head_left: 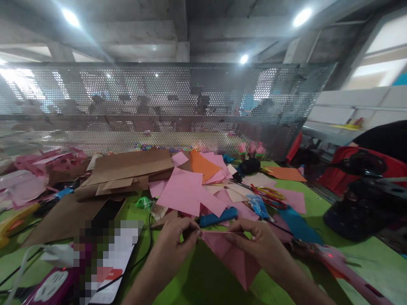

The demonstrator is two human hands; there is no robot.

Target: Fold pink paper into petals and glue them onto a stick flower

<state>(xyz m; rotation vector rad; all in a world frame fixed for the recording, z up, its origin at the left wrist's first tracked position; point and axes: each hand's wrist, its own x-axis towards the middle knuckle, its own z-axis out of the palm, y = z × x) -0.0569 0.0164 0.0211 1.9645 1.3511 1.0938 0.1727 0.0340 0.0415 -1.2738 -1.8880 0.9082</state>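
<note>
A folded sheet of pink paper point(233, 256) hangs between my two hands above the green table, its lower corner pointing down. My left hand point(179, 237) pinches its upper left corner between thumb and fingertips. On the other side, my right hand point(251, 239) grips the upper right part, thumb in front and fingers behind. Creases run across the paper. Just beyond my fingers lies a blue-handled tool point(218, 217), its kind not clear. Behind it spread loose pink paper sheets point(181, 190) and an orange sheet point(203, 166).
Brown cardboard point(130, 169) lies back left. Red-handled scissors point(270, 197) and a pink glue gun point(343, 264) with a lit red light are at right. A phone point(111, 271) and a purple power strip point(52, 286) sit left. A perforated metal screen point(159, 101) stands behind.
</note>
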